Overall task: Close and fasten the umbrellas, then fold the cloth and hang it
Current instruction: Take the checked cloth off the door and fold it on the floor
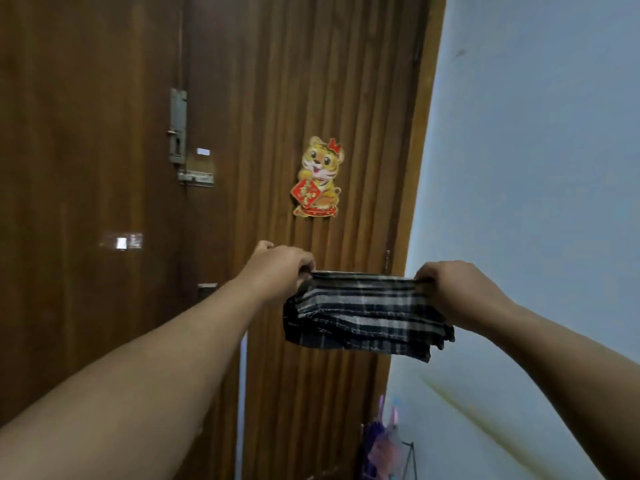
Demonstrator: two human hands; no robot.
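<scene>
A black-and-white checked cloth (367,313) hangs folded in several layers in front of the wooden door. My left hand (280,268) grips its upper left corner and my right hand (453,289) grips its upper right corner, so the top edge is stretched level between them. A small metal hook or peg (387,259) shows on the door frame just above the cloth's top edge. At the bottom, pink and purple umbrella tips (384,441) stand in a wire rack; whether they are fastened cannot be seen.
The brown wooden door (104,168) fills the left and centre, with a metal latch (178,133) and bolt (195,177). A tiger sticker (318,178) is stuck above my hands. A pale blue wall (536,168) runs along the right.
</scene>
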